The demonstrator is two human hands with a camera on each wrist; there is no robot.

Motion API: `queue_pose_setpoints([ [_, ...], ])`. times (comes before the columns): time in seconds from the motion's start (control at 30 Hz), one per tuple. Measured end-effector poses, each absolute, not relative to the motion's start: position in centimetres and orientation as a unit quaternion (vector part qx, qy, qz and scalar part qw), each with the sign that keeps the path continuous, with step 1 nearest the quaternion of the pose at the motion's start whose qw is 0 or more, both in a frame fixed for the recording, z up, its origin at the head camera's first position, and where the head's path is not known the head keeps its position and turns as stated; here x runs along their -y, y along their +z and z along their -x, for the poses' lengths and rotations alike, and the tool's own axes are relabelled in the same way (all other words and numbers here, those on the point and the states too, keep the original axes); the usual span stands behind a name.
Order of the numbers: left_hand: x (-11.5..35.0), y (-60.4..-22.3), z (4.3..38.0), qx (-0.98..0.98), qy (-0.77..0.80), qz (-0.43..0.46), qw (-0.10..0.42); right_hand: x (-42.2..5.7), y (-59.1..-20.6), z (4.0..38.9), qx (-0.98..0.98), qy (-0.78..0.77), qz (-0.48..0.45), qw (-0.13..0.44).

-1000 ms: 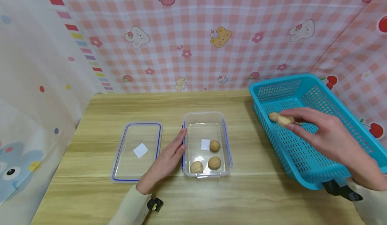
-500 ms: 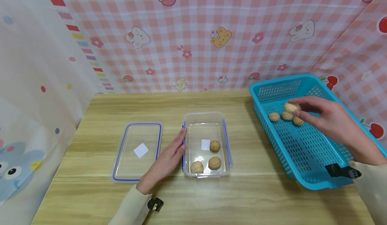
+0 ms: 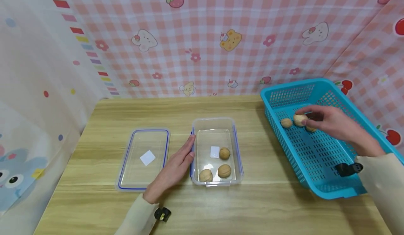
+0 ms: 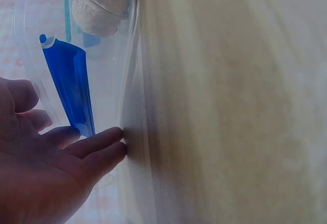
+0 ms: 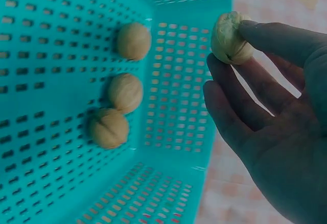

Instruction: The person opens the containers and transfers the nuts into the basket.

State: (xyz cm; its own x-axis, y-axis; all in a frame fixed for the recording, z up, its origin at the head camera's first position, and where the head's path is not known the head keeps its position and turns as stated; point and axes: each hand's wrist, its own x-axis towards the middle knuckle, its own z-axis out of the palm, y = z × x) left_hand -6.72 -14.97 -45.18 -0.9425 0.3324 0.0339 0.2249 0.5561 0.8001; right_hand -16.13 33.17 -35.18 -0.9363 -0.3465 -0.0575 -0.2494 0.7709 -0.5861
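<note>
My right hand (image 3: 336, 122) pinches a walnut (image 5: 231, 37) between thumb and fingertips over the blue basket (image 3: 315, 189). Below, in the right wrist view, three more walnuts lie on the basket floor: one walnut (image 5: 134, 41) apart, the middle walnut (image 5: 125, 92) and the lower walnut (image 5: 109, 128) side by side. In the head view the held walnut hides one of them. My left hand (image 3: 175, 166) rests its straight fingers against the left side of a clear plastic box (image 3: 209, 123), by its blue side clip (image 4: 69, 81). Three walnuts sit inside: a rear walnut (image 3: 224, 153) and two nearer the front.
Left of the box lies its clear lid (image 3: 135, 158) with a blue seal and a white square (image 3: 147, 158) on it. Another white square (image 3: 215, 152) shows in the box. A checked cloth (image 3: 189, 28) hangs behind the wooden table (image 3: 252, 210).
My right hand, with the walnut in its fingers, has drawn away toward the back of the basket, then dipped slightly left. My left hand, the box and the lid have stayed in place.
</note>
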Motion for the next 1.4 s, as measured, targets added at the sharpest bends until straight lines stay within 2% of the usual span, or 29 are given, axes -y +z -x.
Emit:
queue_pose_setpoints([
  [0.4,15.0,-45.3,6.7,-0.881,0.443,-0.155,0.062,-33.9,-38.6,17.8,-0.923,-0.303,0.168,0.167],
  [0.87,15.0,-45.2,6.8,-0.88,0.442,-0.158,0.066,-34.2,-40.6,18.1,-0.918,-0.299,0.193,0.177],
  [1.4,15.0,-45.2,6.7,-0.88,0.445,-0.152,0.068,-34.1,-40.9,18.1,-0.921,-0.277,0.199,0.189],
])
